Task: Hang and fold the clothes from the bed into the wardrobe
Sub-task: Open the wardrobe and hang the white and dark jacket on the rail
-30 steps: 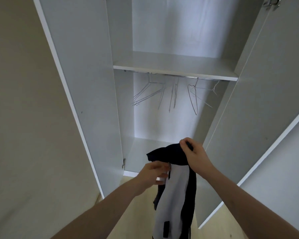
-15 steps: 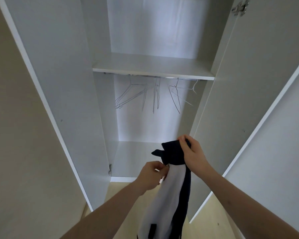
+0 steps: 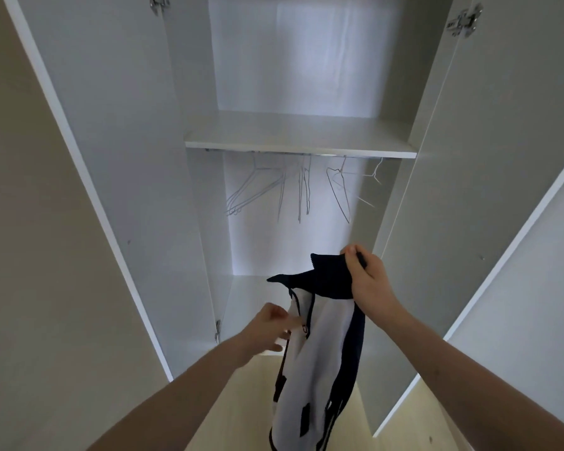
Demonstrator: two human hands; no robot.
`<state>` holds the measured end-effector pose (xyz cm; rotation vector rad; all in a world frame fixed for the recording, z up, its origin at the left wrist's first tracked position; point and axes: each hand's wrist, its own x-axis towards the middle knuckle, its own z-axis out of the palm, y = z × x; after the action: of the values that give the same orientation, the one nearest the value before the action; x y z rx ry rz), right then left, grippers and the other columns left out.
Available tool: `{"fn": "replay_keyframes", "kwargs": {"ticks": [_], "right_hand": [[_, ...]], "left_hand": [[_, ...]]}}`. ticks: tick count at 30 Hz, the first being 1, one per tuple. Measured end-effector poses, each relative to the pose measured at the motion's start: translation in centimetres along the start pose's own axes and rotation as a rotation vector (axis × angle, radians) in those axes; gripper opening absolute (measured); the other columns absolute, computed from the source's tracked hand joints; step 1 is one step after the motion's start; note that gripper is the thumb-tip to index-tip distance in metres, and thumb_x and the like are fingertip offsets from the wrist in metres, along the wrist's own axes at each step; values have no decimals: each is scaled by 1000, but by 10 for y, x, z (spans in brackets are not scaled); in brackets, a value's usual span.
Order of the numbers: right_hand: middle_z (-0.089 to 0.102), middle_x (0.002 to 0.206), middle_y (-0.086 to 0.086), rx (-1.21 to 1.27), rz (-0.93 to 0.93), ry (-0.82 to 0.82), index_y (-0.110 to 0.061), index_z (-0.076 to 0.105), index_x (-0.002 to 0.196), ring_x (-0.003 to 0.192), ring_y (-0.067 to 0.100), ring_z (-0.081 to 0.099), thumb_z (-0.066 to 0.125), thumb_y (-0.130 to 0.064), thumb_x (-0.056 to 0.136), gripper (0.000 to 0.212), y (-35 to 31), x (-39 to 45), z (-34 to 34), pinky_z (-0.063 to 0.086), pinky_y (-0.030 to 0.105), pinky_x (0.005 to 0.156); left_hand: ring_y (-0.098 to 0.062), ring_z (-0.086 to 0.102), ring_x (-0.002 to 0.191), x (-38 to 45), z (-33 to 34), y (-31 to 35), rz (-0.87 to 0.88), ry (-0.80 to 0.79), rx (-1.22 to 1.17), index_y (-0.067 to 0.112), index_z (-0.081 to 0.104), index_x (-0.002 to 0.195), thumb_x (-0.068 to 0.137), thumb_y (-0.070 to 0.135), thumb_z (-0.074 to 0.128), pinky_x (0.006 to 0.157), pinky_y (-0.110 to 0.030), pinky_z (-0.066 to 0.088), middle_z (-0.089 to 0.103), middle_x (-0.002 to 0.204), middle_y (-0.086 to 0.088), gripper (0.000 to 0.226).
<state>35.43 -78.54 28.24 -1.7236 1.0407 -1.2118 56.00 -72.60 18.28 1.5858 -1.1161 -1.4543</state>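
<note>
Now | right hand [image 3: 370,281] pinches dark collar of the jacket [image 3: 319,346], held up lower centre so it hangs straight | left hand [image 3: 271,327] at the zip edge, blurred (grip unclear), likely steadying it | hangers [image 3: 302,190] on the rail mid-frame under the shelf [image 3: 300,138], wardrobe [image 3: 118,157] doors open for hanging

Matt white laminate wardrobe [image 3: 118,157], thin wire hangers [image 3: 303,190], soft navy-and-white cloth garment [image 3: 323,353]
</note>
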Motion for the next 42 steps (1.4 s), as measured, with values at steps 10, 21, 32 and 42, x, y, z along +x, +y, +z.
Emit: {"fn": "replay_keyframes", "kwargs": {"ticks": [10, 21, 32, 42], "right_hand": [[43, 68, -11, -58, -35, -168, -27, 47, 74, 64, 8, 39, 40, -28, 107, 33, 16, 29, 5, 34, 18, 59], [42, 64, -4, -276, 282, -92, -15, 44, 72, 55, 5, 36, 44, -27, 109, 39, 153, 113, -53, 30, 21, 56], [64, 89, -8, -345, 429, -115, -20, 61, 89, 88, 15, 61, 65, -32, 98, 16, 257, 280, -33, 41, 25, 80], [41, 154, 25, -450, 561, 43, 1, 28, 155, 144, 36, 40, 62, -25, 100, 70, 283, 427, -46, 30, 37, 118]], "left_hand": [[-16, 68, 78, 75, -23, 43, -30, 285, -101, 11, 67, 123, 92, 20, 70, 64, -26, 56, 72, 93, -5, 32], [-17, 75, 83, 148, -54, 111, 277, 439, -196, 23, 70, 101, 97, 24, 64, 62, -38, 62, 77, 89, 4, 7], [-27, 72, 68, 228, -72, 154, 352, 538, 122, 16, 62, 80, 96, 12, 59, 55, -50, 62, 68, 73, -7, 16], [-43, 68, 73, 270, -95, 163, 329, 651, 192, 13, 60, 84, 96, 13, 59, 59, -59, 60, 63, 79, -16, 12]]}}
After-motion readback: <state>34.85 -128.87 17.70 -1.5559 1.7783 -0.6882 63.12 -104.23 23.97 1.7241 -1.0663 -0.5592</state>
